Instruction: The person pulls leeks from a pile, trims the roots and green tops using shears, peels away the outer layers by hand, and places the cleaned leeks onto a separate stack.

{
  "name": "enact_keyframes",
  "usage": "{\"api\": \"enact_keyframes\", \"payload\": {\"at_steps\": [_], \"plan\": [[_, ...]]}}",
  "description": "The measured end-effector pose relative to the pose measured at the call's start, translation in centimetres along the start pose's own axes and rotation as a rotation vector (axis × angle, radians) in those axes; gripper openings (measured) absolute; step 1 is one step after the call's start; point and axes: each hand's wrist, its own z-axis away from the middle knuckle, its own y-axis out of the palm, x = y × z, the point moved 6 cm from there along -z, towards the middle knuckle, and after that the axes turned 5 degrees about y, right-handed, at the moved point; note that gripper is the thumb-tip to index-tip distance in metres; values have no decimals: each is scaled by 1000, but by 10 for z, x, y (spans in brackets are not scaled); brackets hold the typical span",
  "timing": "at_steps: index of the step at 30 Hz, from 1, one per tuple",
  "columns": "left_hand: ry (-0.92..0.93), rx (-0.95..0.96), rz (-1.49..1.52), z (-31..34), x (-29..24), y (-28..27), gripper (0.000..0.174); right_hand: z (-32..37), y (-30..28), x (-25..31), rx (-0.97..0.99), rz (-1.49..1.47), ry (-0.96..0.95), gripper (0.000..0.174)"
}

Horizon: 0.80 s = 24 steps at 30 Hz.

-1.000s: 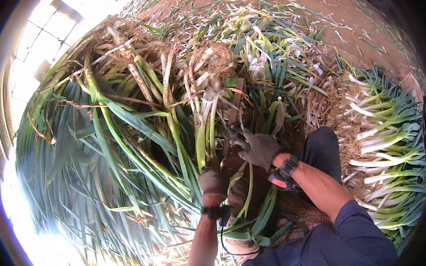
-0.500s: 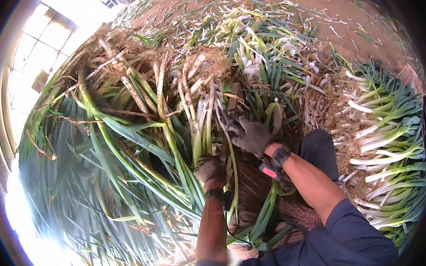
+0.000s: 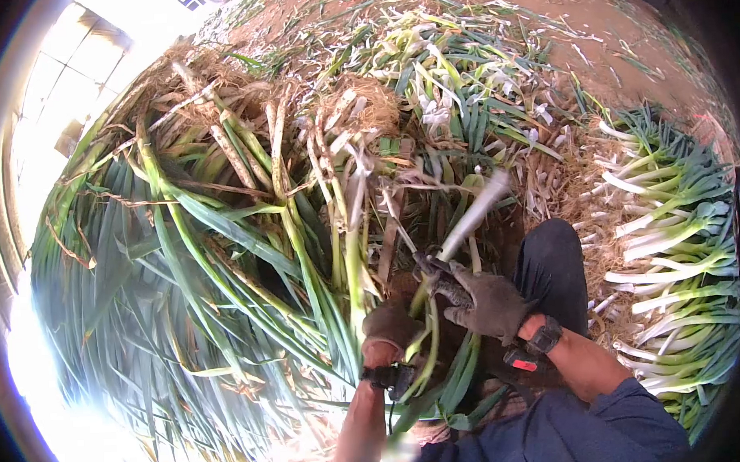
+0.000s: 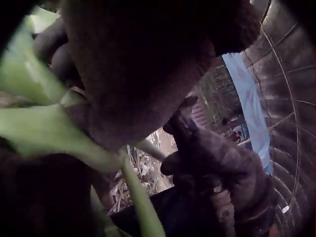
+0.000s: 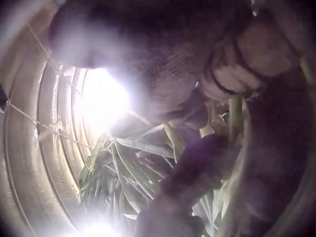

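Note:
My gloved left hand (image 3: 391, 326) grips green leek leaves at the front of the heap; in the left wrist view, the leaves (image 4: 54, 131) come out from under its fingers. A blurred white leek shank (image 3: 477, 212) tilts up and right between the hands, its green part running down towards my left hand. My gloved right hand (image 3: 491, 304) curls round the grey, wrapped-looking handle (image 3: 452, 292) of a slim knife-like tool, whose thin end (image 3: 402, 230) points up and left. Other leek stalks (image 3: 354, 268) stand right beside my left hand.
A big heap of untrimmed leeks (image 3: 127, 272) fills the left side, roots uppermost at the back. Stripped leaves (image 3: 463, 89) lie scattered at the back. A row of cleaned leeks (image 3: 672, 237) lies at the right, beyond a bent knee (image 3: 554, 257).
My right hand has moved right and down, away from the upright stalks, with the tool in it. My left hand has shifted slightly right and down. The white shank now leans right.

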Motion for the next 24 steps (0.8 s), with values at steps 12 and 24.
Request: {"api": "enact_keyframes", "payload": {"at_steps": [12,24], "plan": [[-238,-576,35,-12,92,-21,45,7,20,24,92,-3,-166,82],[-264,-271,-105,-34,86,-47,44,16,37,1,150,132,-150,84]]}}
